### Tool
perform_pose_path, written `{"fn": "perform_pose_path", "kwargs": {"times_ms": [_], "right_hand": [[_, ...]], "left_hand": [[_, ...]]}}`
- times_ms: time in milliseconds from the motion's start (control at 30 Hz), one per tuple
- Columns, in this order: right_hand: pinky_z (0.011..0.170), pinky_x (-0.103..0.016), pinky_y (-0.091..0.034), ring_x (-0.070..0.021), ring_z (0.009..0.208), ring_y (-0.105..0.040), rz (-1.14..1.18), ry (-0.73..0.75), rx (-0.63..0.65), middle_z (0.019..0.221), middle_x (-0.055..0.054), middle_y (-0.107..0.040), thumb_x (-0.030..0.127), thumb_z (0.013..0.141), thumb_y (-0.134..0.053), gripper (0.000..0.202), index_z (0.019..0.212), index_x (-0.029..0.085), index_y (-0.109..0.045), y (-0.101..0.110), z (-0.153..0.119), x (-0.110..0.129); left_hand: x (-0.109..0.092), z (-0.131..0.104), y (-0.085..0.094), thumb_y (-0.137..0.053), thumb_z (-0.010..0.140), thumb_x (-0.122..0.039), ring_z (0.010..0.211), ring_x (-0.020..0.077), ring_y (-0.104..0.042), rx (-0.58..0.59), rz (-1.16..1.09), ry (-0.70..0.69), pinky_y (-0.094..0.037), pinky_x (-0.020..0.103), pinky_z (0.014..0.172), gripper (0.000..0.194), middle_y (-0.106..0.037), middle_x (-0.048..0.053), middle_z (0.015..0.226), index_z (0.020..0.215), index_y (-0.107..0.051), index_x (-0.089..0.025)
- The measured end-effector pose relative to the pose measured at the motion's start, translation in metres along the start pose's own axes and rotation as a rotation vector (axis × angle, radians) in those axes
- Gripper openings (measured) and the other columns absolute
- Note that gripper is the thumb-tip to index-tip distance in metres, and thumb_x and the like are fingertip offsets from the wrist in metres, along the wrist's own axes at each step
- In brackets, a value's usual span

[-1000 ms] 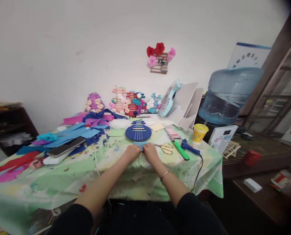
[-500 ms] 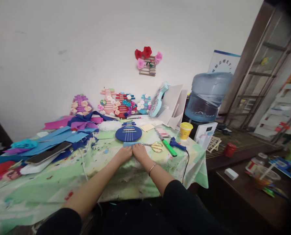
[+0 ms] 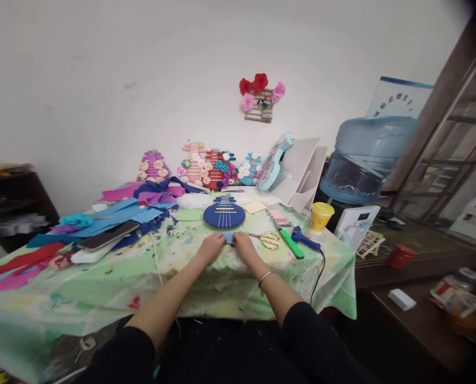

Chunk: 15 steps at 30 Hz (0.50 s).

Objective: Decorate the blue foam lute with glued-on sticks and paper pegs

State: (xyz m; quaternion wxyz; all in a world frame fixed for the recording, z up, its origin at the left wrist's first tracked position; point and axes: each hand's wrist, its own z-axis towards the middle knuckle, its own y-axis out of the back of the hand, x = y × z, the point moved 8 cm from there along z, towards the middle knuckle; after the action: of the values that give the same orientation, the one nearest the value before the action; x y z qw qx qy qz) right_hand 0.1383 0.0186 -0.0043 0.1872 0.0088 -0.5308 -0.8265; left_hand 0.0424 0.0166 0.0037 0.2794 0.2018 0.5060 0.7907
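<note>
A small light-blue piece (image 3: 229, 237) lies between my two hands near the table's front. My left hand (image 3: 213, 247) has its fingers closed on the piece's left end. On the right end, the fingers of my right hand (image 3: 243, 246) are closed too. Just beyond them rests a dark blue lute-shaped craft (image 3: 224, 214) with pale strings. Gold-handled scissors (image 3: 269, 240) lie right of my right hand, followed by a green-handled tool (image 3: 292, 244) and a blue glue gun (image 3: 305, 239) with a black cord.
Coloured felt sheets (image 3: 113, 218) and a phone (image 3: 109, 236) cover the left side. Finished lute crafts (image 3: 214, 169) lean on the wall. A yellow cup (image 3: 321, 217) stands at the right, before a large water bottle (image 3: 368, 160).
The view has shifted left, so the scene appears further right. My hands have moved slightly apart, with more of the light-blue piece's middle showing between them.
</note>
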Motion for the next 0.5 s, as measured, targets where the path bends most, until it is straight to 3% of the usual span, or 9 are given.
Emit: {"fn": "perform_pose_path", "kwargs": {"times_ms": [267,500], "right_hand": [[0.065,-0.022,-0.034,-0.0138,0.071,-0.054,0.160,-0.084,0.008,0.076,-0.006,-0.065,0.005,0.073,-0.054,0.014,0.075,0.015,-0.065,-0.004,0.005,-0.013],[0.059,-0.019,-0.038,-0.0117,0.064,-0.058,0.291,-0.153,0.028,0.071,-0.002,-0.069,0.010,0.068,-0.060,0.012,0.073,0.017,-0.069,-0.002,0.000,-0.021]], "left_hand": [[0.013,-0.003,0.002,-0.045,0.083,-0.013,0.083,0.0184,-0.051,-0.065,-0.118,0.081,-0.038,0.029,0.073,0.014,-0.057,0.007,0.085,0.080,-0.058,-0.016],[0.022,0.001,-0.011,-0.049,0.079,-0.011,0.082,0.0186,-0.052,-0.065,-0.204,0.109,-0.037,0.029,0.073,0.013,-0.058,0.007,0.081,0.075,-0.060,-0.015]]}}
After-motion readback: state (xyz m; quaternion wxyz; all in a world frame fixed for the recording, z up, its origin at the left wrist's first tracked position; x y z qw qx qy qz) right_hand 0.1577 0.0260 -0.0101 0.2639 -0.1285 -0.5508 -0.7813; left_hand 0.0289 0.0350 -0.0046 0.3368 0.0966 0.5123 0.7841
